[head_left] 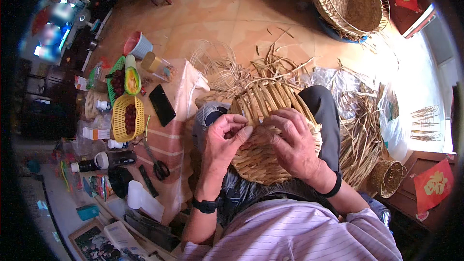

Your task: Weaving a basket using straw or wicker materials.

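A half-woven basket of pale plaited straw (pixel 256 164) rests on my lap, with upright stakes along its far side. My left hand (pixel 227 140) is at its left part, fingers curled and thumb pinched toward the weave, gripping it near a gap between stakes. My right hand (pixel 295 150) lies over the basket's right middle with fingers bent onto the strands; its fingertips are partly hidden, and I cannot make out exactly which strip they hold.
At left, a cloth-covered table (pixel 176 164) holds a phone (pixel 162 105), scissors (pixel 160 166), yellow basket (pixel 123 121), squash (pixel 132 79) and bottles. Loose straw (pixel 357 140) lies at right, beside a small woven basket (pixel 386 179). A large woven basket (pixel 350 2) stands behind on the tiled floor.
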Motion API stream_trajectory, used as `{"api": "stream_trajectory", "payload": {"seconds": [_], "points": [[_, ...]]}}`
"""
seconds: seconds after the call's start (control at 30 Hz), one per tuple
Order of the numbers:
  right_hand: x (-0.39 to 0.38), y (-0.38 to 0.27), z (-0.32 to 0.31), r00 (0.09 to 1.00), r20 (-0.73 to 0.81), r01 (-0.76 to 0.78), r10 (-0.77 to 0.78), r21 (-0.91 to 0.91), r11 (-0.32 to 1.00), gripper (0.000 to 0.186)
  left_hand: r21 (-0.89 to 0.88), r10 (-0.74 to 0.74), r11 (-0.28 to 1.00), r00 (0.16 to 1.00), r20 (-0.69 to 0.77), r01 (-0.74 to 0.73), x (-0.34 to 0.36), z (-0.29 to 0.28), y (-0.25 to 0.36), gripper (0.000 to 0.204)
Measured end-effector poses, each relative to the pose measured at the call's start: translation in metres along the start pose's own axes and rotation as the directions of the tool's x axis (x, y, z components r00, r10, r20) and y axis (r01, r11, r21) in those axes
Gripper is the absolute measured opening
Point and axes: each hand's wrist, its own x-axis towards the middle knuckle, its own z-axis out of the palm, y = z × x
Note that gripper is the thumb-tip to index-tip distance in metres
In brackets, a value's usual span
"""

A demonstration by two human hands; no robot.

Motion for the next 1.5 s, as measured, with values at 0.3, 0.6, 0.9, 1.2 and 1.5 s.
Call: {"api": "stream_trajectory", "payload": {"seconds": [0.3, 0.6, 0.9, 1.2, 1.5], "points": [[-0.011, 0.005, 0.007, 0.997, -0.007, 0.075, -0.075, -0.015, 0.997, 0.033, 0.167, -0.125, 0.981, 0.984, 0.13, 0.102, 0.008, -0.008, 0.02, 0.026], [-0.014, 0.008, 0.01, 0.994, -0.025, 0.105, -0.105, 0.005, 0.994, 0.036, 0.456, -0.025, 0.889, 0.99, 0.139, -0.042, 0.009, -0.002, 0.023, 0.023], [0.0, -0.002, 0.003, 0.999, -0.023, 0.03, -0.03, 0.009, 1.0, 0.027, 0.542, 0.02, 0.827, 0.972, 0.236, -0.149, 0.01, -0.012, 0.021, 0.033], [0.006, -0.01, 0.005, 1.0, -0.009, 0.001, -0.001, -0.027, 1.0, 0.031, 0.458, 0.099, 0.864, 0.963, 0.251, -0.208, 0.009, -0.014, 0.011, 0.027], [0.004, -0.009, 0.003, 0.999, 0.009, 0.031, -0.031, -0.036, 0.999, 0.031, 0.548, 0.067, 0.821, 0.981, 0.184, -0.159, 0.003, -0.008, 0.031, 0.024]]}}
